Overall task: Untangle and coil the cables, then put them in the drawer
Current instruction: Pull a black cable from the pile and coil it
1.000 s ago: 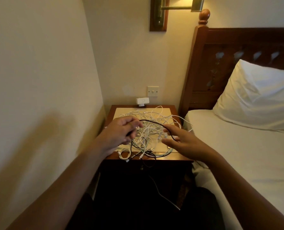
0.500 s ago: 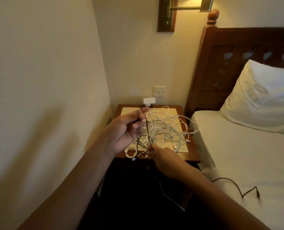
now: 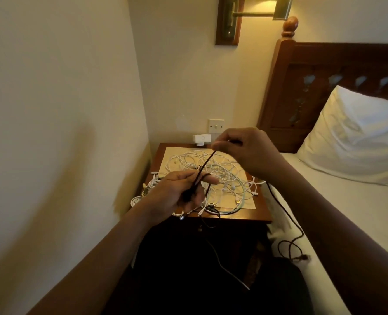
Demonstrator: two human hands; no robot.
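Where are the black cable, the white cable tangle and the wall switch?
black cable (image 3: 207, 161): head view, taut slanted stretch.
white cable tangle (image 3: 227, 173): head view, middle of the heap.
wall switch (image 3: 216, 126): head view, plate centre.

Corner bedside surface (image 3: 260, 214) of dark wood, topped by a cream mat (image 3: 172, 153). Behind it, cream walls (image 3: 52, 110) carry a light switch (image 3: 216, 126), a white plug-in adapter (image 3: 201, 139) and, higher up, a lit brass wall lamp (image 3: 228, 20). To its right: a bed (image 3: 347, 212) with white sheet, pillow (image 3: 358, 137) and carved wooden headboard (image 3: 313, 87).
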